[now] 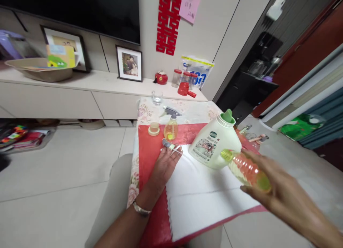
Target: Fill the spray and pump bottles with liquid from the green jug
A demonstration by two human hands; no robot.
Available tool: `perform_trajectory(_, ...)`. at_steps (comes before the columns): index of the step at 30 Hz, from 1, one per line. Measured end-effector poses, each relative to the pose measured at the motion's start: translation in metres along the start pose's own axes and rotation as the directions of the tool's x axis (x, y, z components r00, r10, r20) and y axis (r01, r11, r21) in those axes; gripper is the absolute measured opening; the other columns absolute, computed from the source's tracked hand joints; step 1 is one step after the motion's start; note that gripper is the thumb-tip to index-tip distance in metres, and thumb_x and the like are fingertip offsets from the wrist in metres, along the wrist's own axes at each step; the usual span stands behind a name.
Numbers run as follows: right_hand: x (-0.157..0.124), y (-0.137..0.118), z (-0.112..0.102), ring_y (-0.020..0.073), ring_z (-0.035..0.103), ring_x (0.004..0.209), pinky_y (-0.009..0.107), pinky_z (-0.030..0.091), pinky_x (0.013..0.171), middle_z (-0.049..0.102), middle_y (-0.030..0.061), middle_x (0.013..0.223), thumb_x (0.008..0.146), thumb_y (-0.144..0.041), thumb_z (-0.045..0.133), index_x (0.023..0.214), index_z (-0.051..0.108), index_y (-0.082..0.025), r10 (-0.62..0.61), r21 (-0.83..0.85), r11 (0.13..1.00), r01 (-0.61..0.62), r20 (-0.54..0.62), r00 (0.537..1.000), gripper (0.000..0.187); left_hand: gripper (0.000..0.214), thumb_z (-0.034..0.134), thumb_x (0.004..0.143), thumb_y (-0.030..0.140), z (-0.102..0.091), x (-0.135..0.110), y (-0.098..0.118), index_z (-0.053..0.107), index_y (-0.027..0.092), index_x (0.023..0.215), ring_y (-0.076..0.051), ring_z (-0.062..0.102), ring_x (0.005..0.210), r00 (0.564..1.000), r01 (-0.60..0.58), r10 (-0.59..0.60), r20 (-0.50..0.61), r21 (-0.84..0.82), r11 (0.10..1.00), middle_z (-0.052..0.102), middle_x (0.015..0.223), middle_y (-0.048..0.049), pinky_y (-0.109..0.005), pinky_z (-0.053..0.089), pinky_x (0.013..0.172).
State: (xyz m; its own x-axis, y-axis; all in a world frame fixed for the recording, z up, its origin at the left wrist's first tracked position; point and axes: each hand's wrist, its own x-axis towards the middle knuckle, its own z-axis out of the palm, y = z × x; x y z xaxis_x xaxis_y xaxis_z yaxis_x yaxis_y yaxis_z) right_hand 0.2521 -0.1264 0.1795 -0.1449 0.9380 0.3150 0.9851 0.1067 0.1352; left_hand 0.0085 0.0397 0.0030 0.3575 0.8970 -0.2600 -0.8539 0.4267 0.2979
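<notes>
My left hand (165,163), palm up over the edge of the white cloth (198,205), holds a small grey spray pump head (167,143) with a thin white tube across the fingers. On the right, my right hand (278,191) grips a clear ribbed plastic bottle (245,169), tilted with its yellow-green neck toward the left and blurred by motion. Behind that neck stands a pale green detergent jug (214,141), its mouth uncapped with a green spout inside. A spray bottle (170,128) with yellowish liquid and a cream cap (153,128) stand just beyond my left hand.
A red cloth (147,158) lies over the flowered tablecloth (146,110). A glass cup (157,97) stands at the table's far edge. On the shelf beyond are a red pot (161,77), red-lidded jars (177,77), a red ladle-like scoop (183,89) and a picture frame (129,63).
</notes>
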Motion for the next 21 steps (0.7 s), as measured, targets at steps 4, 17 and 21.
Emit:
perform_trajectory(4,-0.039,-0.029,0.066,0.0259,0.050,0.118,0.039,0.052,0.089,0.047,0.0064,0.137,0.095,-0.045,0.048,0.156,0.030,-0.030,0.073,0.115,0.990,-0.078,0.049,0.996,0.065,0.013,0.054,0.098,0.011,0.014,-0.009,0.009,0.061,0.021,0.103,-0.018,0.074,0.100,0.998,-0.057,0.056,-0.029,-0.040,0.998,0.074,0.106,-0.0053,-0.049,0.047,0.112)
perform_trajectory(17,-0.037,-0.064,0.096,0.0238,0.044,0.122,0.042,0.052,0.095,0.043,0.0028,0.140,0.092,-0.039,0.053,0.158,0.021,-0.036,0.166,0.283,0.938,-0.199,0.139,0.976,0.073,0.018,0.069,0.091,0.016,0.025,-0.030,0.003,0.061,0.021,0.106,-0.020,0.072,0.101,0.996,-0.064,0.061,0.060,0.044,0.997,0.072,0.109,-0.0044,-0.049,0.045,0.113)
perform_trajectory(21,-0.028,-0.077,0.100,0.0242,0.042,0.129,0.043,0.051,0.100,0.037,0.0049,0.145,0.094,-0.040,0.053,0.158,0.022,-0.034,0.158,0.337,0.926,-0.171,0.066,0.985,0.072,0.034,0.083,0.080,0.026,0.027,-0.042,-0.012,0.063,0.018,0.107,-0.023,0.073,0.101,0.985,-0.033,0.007,0.172,0.150,0.988,0.072,0.111,-0.0065,-0.050,0.042,0.115)
